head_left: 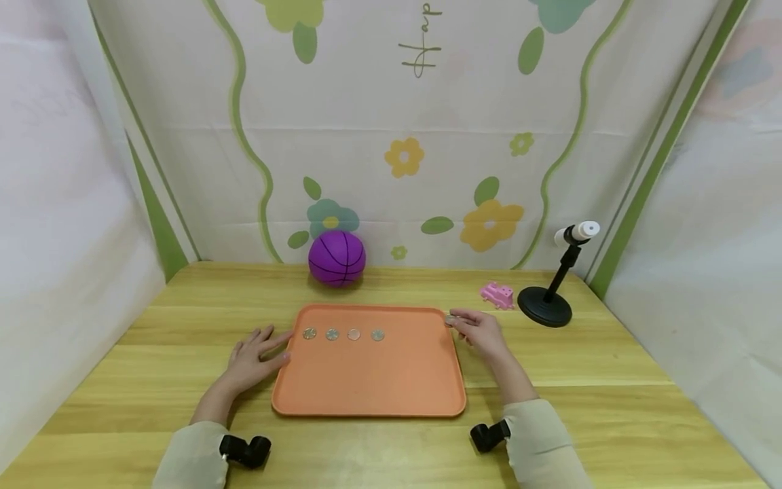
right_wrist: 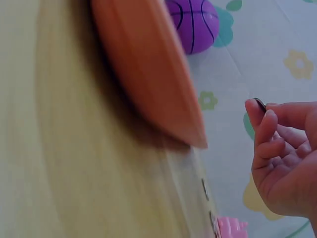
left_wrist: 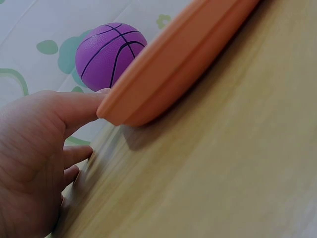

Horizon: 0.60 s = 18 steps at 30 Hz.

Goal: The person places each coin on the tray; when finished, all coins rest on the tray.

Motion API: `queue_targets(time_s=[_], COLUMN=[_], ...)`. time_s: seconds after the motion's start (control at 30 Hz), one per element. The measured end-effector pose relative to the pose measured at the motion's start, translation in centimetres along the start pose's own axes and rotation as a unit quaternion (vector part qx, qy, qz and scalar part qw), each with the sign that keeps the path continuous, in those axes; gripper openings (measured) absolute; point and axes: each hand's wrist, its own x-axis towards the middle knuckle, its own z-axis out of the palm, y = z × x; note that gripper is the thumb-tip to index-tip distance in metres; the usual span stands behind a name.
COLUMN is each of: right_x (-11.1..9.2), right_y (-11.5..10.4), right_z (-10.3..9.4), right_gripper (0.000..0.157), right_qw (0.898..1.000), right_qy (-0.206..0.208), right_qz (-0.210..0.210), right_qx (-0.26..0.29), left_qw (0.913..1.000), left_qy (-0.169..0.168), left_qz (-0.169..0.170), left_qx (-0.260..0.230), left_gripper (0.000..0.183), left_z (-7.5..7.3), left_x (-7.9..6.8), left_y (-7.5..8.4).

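An orange tray (head_left: 366,380) lies on the table, with several coins (head_left: 332,334) in a row along its upper left part. My left hand (head_left: 253,360) rests beside the tray's left edge, fingers spread; in the left wrist view its thumb and index finger (left_wrist: 81,109) are at the rim. Over the tray's upper right corner, my right hand (head_left: 482,333) pinches a coin (head_left: 450,319) between thumb and fingertips. The right wrist view shows that coin (right_wrist: 259,104) edge-on, held above the rim. Thin coin-like discs (right_wrist: 205,189) lie on the table beyond the tray there.
A purple basketball (head_left: 337,258) sits behind the tray. To the right are a small pink toy (head_left: 497,295) and a black stand (head_left: 546,305) holding a white cylinder (head_left: 585,231). Flower-printed cloth (head_left: 342,156) hangs behind the wooden table (head_left: 574,435).
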Motion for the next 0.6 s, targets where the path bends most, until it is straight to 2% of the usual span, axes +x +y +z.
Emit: queue_targets(time_s=[0.17,0.27,0.6], right_x=[-0.4,-0.4,0.0], right_y=[-1.5,-1.9,-1.2], right_z=[1.7,2.8,6.7], right_gripper=[0.035,0.032,0.031], right_qw=[1.0,0.999,0.997], right_qy=[-0.016,-0.015,-0.011], right_qz=[0.005,0.022,0.044], right_qx=[0.024,0.04,0.068], left_qw=[1.0,1.0,1.0], left_qy=[0.0,-0.001,0.001], left_qz=[0.0,0.003,0.007], left_qx=[0.001,0.002,0.006], left_gripper=[0.05,0.05,0.05], left_z=[0.0,0.0,0.0], left_x=[0.0,0.1,0.0], left_y=[0.0,0.0,0.0])
